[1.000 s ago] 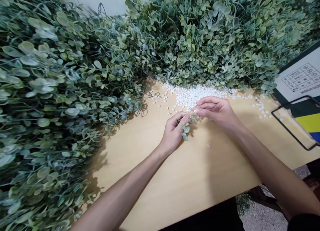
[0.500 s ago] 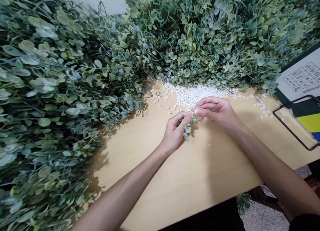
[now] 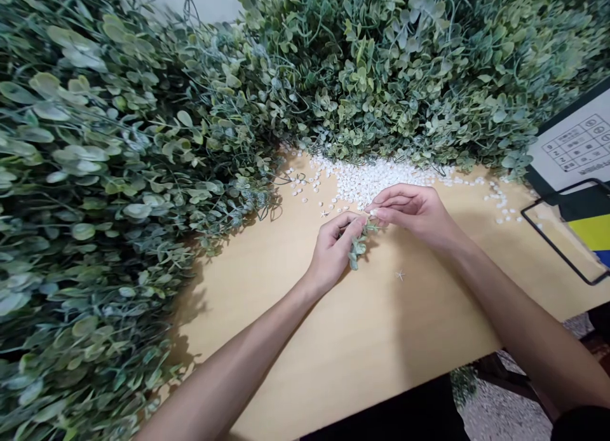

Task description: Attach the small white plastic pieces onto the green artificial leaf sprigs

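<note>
My left hand (image 3: 336, 244) is closed round a small green leafy sprig (image 3: 357, 247), whose leaves hang out below the thumb. Beside it, my right hand (image 3: 412, 212) pinches a small white bead (image 3: 373, 213) between thumb and fingertips, close to the tip of the sprig. Just beyond both hands lies a spread of white beads (image 3: 365, 180) on the wooden table (image 3: 305, 352). A tiny pale star-shaped piece (image 3: 400, 275) rests on the tabletop below the right hand.
Dense heaps of green leafy sprigs (image 3: 119, 193) rise along the left side and the back (image 3: 381, 66). At the right, a dark box with a printed label (image 3: 579, 142) stands near a black wire frame (image 3: 555, 244). More beads (image 3: 500, 203) are scattered near it.
Both hands stay almost in place. The sprig's leaves have turned slightly in the left hand's grasp.
</note>
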`<move>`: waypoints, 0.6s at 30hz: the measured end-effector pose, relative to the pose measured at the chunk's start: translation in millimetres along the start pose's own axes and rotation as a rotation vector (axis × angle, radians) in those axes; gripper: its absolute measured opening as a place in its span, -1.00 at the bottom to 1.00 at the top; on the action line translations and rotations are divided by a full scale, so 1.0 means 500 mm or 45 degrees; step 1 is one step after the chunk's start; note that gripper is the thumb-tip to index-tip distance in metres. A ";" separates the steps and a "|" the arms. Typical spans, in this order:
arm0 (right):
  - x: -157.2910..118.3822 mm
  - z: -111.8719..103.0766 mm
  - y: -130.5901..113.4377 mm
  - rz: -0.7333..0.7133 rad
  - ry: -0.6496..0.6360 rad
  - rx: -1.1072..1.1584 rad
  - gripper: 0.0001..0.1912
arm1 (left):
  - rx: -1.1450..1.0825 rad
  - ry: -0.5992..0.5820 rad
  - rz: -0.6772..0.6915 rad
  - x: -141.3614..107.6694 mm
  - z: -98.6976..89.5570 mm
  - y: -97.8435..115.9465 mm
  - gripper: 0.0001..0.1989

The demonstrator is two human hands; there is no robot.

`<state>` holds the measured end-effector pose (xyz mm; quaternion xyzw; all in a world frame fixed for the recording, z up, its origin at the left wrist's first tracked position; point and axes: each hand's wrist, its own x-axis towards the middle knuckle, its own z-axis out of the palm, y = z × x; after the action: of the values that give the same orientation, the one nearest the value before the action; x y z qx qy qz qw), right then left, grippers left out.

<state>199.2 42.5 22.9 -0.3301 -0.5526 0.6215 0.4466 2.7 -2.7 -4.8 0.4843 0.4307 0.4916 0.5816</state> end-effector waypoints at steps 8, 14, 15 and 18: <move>-0.004 0.005 -0.005 -0.025 -0.003 -0.025 -0.70 | 0.166 0.086 0.092 -0.005 0.012 0.017 -0.56; -0.004 0.007 0.001 -0.001 0.037 -0.068 -0.64 | 0.214 0.116 0.103 -0.006 0.014 0.015 -0.56; -0.004 0.008 0.001 -0.001 0.042 -0.076 -0.64 | 0.220 0.123 0.104 -0.006 0.014 0.015 -0.56; -0.005 0.011 -0.001 -0.012 0.063 -0.112 -0.64 | 0.237 0.134 0.110 -0.007 0.015 0.018 -0.58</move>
<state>195.1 38.1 23.9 -0.3621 -0.5697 0.5861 0.4481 8.3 -6.9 5.5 0.5277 0.4831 0.4990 0.4890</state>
